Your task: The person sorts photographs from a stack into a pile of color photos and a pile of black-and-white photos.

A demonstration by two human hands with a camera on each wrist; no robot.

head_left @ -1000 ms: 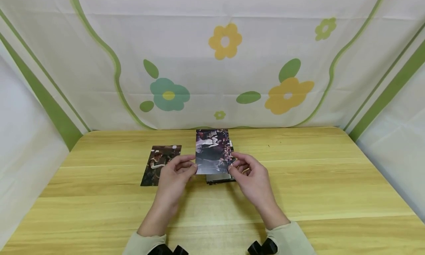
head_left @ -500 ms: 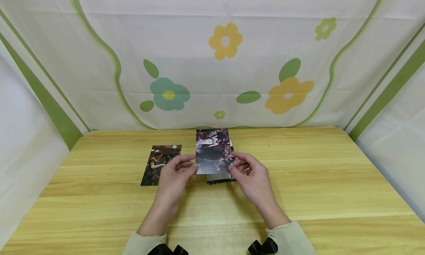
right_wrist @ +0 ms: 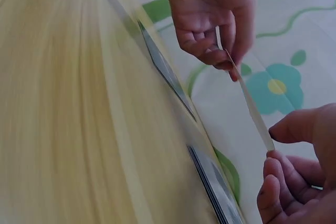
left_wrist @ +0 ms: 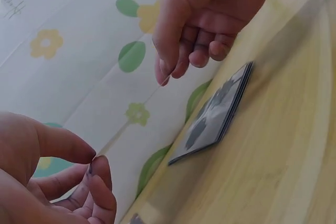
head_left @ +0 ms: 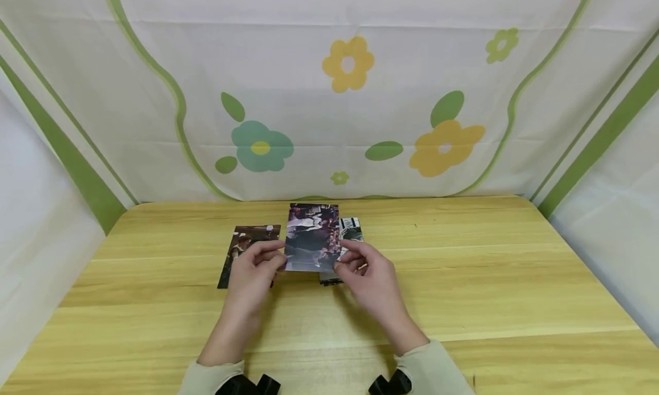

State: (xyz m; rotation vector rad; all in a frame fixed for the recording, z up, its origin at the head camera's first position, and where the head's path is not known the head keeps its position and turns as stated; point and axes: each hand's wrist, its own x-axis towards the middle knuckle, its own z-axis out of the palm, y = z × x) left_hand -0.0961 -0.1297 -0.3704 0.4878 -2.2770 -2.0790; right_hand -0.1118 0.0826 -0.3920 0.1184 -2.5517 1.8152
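Both hands hold one photo print [head_left: 313, 238] upright above the table, by its lower side edges. The left hand [head_left: 253, 275] pinches its left edge between thumb and fingers; the right hand [head_left: 368, 278] pinches the right edge the same way. Behind and below the raised print lies a stack of photos [head_left: 352, 229], partly covered by it in the head view. In the left wrist view the stack [left_wrist: 212, 114] shows several layers at its edge. A single darker photo [head_left: 242, 243] lies on the table at the left, partly hidden by the left hand. Seen from the right wrist, the held print [right_wrist: 252, 103] appears nearly edge-on.
The wooden table [head_left: 494, 280] reaches back to a white cloth [head_left: 309, 109] printed with flowers and green lines. More white cloth [head_left: 612, 195] closes off the sides. Black wrist-worn devices [head_left: 247, 385] show at both sleeves.
Both hands have moved left with the print between them, after staying still earlier. More of the stack now shows on the right, and the lone photo is more covered.
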